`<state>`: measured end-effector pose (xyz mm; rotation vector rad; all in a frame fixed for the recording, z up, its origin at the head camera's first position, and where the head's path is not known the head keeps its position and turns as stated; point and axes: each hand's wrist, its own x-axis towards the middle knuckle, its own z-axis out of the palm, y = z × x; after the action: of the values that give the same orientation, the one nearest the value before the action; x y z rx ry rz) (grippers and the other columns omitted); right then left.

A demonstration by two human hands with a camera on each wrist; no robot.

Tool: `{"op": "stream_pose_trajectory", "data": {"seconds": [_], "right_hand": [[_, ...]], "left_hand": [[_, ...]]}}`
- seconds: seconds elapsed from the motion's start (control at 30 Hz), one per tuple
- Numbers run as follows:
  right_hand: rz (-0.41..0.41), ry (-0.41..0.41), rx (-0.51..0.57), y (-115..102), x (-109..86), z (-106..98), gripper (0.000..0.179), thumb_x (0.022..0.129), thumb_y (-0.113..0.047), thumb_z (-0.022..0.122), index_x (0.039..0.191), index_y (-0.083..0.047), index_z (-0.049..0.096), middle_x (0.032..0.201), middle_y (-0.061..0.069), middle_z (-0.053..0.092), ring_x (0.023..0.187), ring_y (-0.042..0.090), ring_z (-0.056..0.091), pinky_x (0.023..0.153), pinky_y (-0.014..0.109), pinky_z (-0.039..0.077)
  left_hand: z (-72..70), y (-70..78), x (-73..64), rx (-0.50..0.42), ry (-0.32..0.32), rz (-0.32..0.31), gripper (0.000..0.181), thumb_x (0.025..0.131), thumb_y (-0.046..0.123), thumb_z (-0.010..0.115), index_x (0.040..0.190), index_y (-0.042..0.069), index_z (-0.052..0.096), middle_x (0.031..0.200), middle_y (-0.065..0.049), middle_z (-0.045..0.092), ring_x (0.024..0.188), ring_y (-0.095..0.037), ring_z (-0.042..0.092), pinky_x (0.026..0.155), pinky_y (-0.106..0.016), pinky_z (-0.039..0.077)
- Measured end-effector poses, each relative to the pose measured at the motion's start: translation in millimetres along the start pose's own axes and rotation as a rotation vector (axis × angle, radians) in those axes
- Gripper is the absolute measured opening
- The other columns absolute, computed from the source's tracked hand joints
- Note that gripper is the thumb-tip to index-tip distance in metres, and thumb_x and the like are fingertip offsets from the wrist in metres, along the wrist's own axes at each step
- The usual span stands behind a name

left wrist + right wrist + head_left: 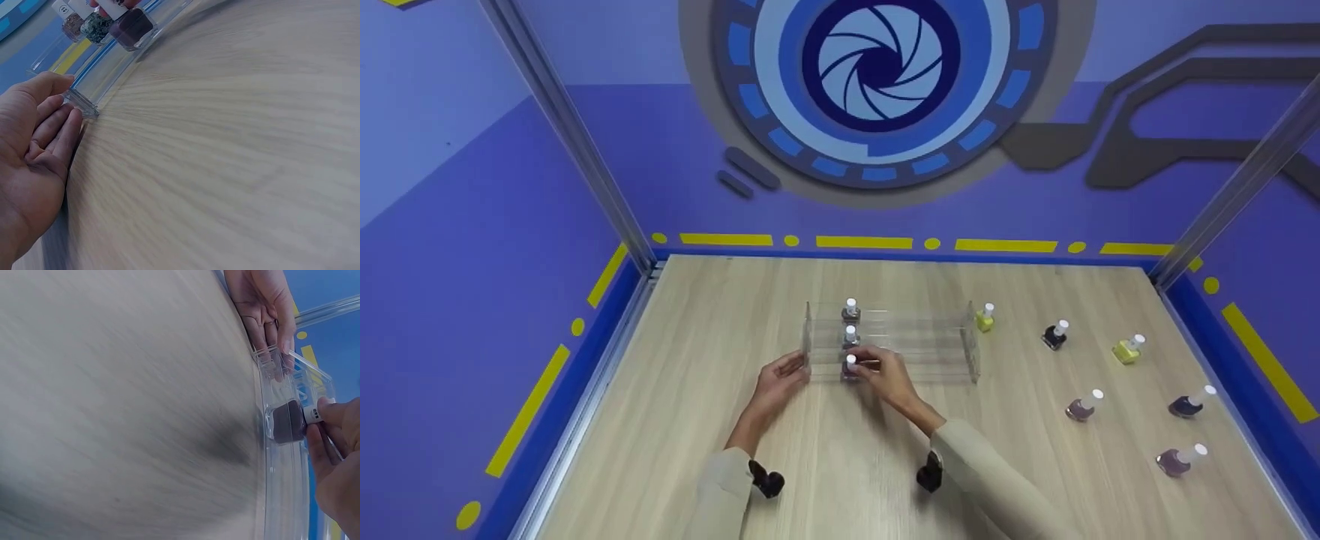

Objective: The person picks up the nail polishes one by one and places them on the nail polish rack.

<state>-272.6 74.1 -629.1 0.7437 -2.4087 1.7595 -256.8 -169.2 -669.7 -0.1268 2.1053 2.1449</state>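
Observation:
A clear acrylic tiered rack (915,352) stands on the wooden table. Across its left part, one behind another, are a front nail polish bottle (289,422) with dark mauve polish, a dark speckled bottle (95,28) and a brownish glitter bottle (72,25), all white-capped. My right hand (889,377) pinches the front bottle's white cap between thumb and fingers; that bottle sits in the lowest tier. At the rack's left end, my left hand (778,382) touches the clear side panel with extended fingers, palm showing in the left wrist view.
Right of the rack stand more nail polish bottles: yellow ones (985,319) (1126,351), a black one (1054,337), mauve ones (1080,409) (1172,463) and a dark navy one (1185,406). Blue printed walls (607,187) enclose the table's back and sides.

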Motion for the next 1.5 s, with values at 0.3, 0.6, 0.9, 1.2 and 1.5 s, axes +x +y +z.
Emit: {"op": "stream_pose_trajectory", "data": {"seconds": [0.3, 0.6, 0.9, 1.2, 1.5], "right_hand": [[0.072, 0.041, 0.013, -6.6, -13.8, -28.1, 0.022, 0.092, 0.006, 0.069, 0.113, 0.008, 0.072, 0.112, 0.027, 0.074, 0.106, 0.044, 0.071, 0.095, 0.048, 0.061], [0.126, 0.172, -0.041, -12.8, -37.6, -77.0, 0.019, 0.092, 0.007, 0.068, 0.11, 0.004, 0.074, 0.11, 0.022, 0.076, 0.104, 0.039, 0.073, 0.092, 0.038, 0.062], [0.202, 0.367, 0.007, -20.3, -77.4, -145.1, 0.021, 0.093, 0.006, 0.069, 0.113, 0.007, 0.072, 0.113, 0.027, 0.073, 0.097, 0.008, 0.072, 0.085, 0.011, 0.056], [0.368, 0.616, -0.018, -35.9, -123.7, -222.3, 0.025, 0.096, 0.0, 0.067, 0.12, 0.008, 0.069, 0.103, -0.011, 0.077, 0.092, -0.006, 0.07, 0.077, 0.008, 0.057], [0.497, 0.738, -0.168, -19.0, -156.4, -255.9, 0.036, 0.098, -0.012, 0.068, 0.133, -0.003, 0.065, 0.115, -0.02, 0.067, 0.105, -0.011, 0.061, 0.088, -0.001, 0.048]], "left_hand": [[-0.6, -0.8, -1.9, -0.02, -0.004, -0.02, 0.052, 0.1, 0.008, 0.064, 0.148, -0.005, 0.048, 0.155, -0.027, 0.046, 0.146, -0.041, 0.043, 0.113, -0.037, 0.05], [-0.6, 0.8, -1.8, 0.011, 0.006, -0.03, 0.052, 0.099, 0.009, 0.065, 0.147, 0.0, 0.051, 0.154, -0.022, 0.05, 0.146, -0.037, 0.045, 0.116, -0.038, 0.047], [-0.4, 1.0, -4.0, 0.02, 0.006, -0.033, 0.053, 0.099, 0.012, 0.066, 0.147, -0.002, 0.05, 0.154, -0.024, 0.048, 0.147, -0.039, 0.044, 0.121, -0.045, 0.042], [-0.8, 3.1, -1.7, 0.013, 0.003, -0.021, 0.052, 0.1, 0.013, 0.065, 0.148, -0.001, 0.05, 0.154, -0.024, 0.049, 0.145, -0.038, 0.046, 0.118, -0.044, 0.045], [1.2, 1.4, -3.2, 0.037, 0.014, -0.028, 0.052, 0.099, 0.013, 0.065, 0.147, -0.001, 0.051, 0.153, -0.022, 0.051, 0.145, -0.037, 0.047, 0.12, -0.044, 0.043]]}}
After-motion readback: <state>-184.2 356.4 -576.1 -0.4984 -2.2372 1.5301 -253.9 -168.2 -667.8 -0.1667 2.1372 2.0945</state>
